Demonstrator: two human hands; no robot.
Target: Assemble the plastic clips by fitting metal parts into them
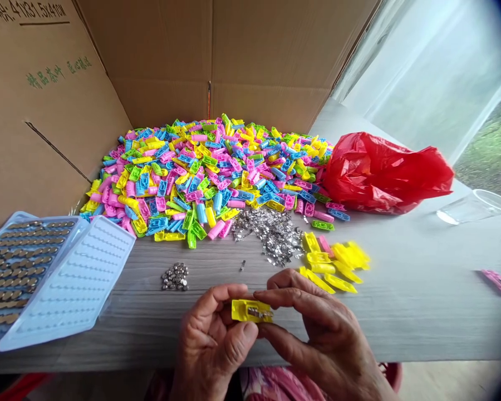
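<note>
Low over the surface point(404, 312), right in front of the person, two bare hands hold a small yellow piece point(242, 310) between them. The piece lies long ways from side to side, so one end points at each hand. The left hand point(212, 348) is closed on the left end, pinching it with the thumb and fingers. The right hand point(317, 328) is closed on the right end, and its fingers point(294, 298) curl over the top. A shiny metal bit point(259, 313) sits in the piece, nearer the right hand than the left. Just past the hands, more yellow pieces point(332, 273) lie in a loose heap, closer to the right hand. Next to them is a pile of silver clips point(269, 234), and to the left is a small heap of round metal cells point(175, 277). Farther away, a big heap of bright plastic pieces point(192, 178) rests against a cardboard box point(162, 55). Two pale blue trays point(67, 284) sit at the left, and a red bag point(384, 172) sits at the right.
</note>
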